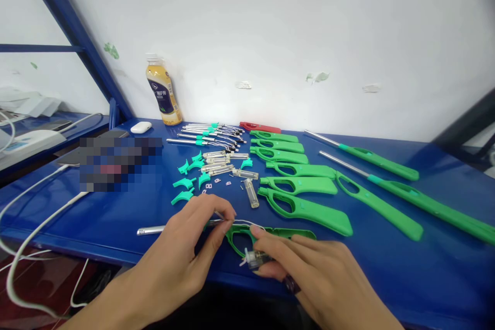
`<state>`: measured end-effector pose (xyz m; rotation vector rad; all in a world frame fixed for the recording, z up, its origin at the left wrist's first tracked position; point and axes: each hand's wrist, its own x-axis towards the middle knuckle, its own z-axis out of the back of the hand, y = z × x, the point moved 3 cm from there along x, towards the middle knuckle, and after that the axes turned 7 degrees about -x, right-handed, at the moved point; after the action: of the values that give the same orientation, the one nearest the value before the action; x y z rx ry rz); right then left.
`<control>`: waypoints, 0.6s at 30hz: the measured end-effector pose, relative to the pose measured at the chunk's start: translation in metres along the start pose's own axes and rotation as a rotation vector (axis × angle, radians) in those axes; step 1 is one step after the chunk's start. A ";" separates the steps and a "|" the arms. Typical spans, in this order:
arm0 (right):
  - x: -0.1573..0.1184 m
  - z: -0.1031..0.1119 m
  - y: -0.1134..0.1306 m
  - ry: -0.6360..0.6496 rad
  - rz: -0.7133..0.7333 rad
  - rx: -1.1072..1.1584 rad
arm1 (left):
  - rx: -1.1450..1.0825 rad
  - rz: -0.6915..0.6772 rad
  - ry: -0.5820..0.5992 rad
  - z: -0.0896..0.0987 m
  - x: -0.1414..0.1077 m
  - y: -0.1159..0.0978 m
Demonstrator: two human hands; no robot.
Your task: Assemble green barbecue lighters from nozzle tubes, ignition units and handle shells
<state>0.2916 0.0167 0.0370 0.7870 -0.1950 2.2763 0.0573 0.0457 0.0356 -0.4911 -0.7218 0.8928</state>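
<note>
My left hand [189,247] is closed in a pinch at the end of a thin white tube [247,221], just above the bench. Under that hand lies a silver lighter barrel [150,230], its slotted tip pointing left. A green lighter handle shell [296,233] lies at the bench's front edge, partly hidden by my fingers. My right hand [313,268] is closed around a small clear fuel tank [259,259] with a pale nozzle facing left. Its index fingertip touches the white tube's right part.
Beyond my hands are teal triggers [183,196], several clear tanks [251,193] and metal barrels with wires [185,142]. Green handle shells [313,214] and a red one [261,127] lie to the right, near long lighters [386,183]. A drink bottle [164,93] stands behind; white cables [42,216] run left.
</note>
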 end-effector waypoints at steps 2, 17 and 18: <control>-0.001 0.000 0.000 0.004 0.008 -0.003 | 0.010 -0.005 0.003 -0.003 0.001 0.000; -0.002 -0.002 -0.002 -0.008 0.012 -0.024 | 0.017 -0.110 -0.017 -0.004 0.006 0.001; -0.002 -0.003 -0.002 -0.012 0.014 -0.024 | 0.015 -0.117 -0.022 -0.004 0.006 0.000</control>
<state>0.2927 0.0179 0.0335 0.7896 -0.2333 2.2788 0.0628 0.0505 0.0352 -0.4217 -0.7556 0.7942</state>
